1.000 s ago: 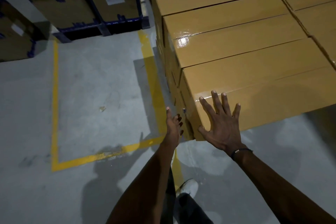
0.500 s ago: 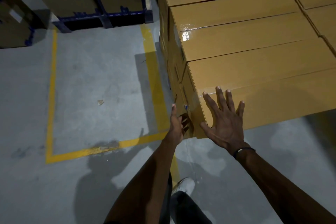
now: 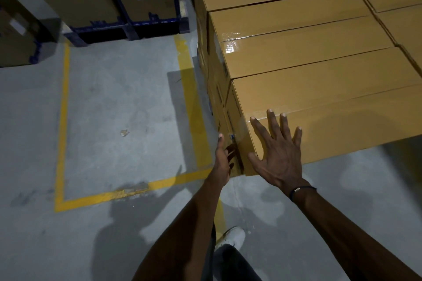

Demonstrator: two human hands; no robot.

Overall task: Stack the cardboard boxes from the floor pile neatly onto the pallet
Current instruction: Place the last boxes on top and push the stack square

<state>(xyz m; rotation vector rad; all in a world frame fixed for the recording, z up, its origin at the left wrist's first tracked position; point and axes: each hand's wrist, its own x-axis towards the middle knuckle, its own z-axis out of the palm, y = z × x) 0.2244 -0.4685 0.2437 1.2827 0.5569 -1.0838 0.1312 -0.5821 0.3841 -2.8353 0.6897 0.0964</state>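
There are two hands, a left hand (image 3: 223, 159) and a right hand (image 3: 279, 157). Three long brown boxes (image 3: 306, 50) lie side by side on top, with maybe three more at the right edge. One white shoe (image 3: 231, 237) shows below.

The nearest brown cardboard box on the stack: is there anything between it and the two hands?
Nothing visible. The right hand lies flat, fingers spread, on the top of the nearest brown cardboard box at its near corner. The left hand is against the box's left end face, with no object between.
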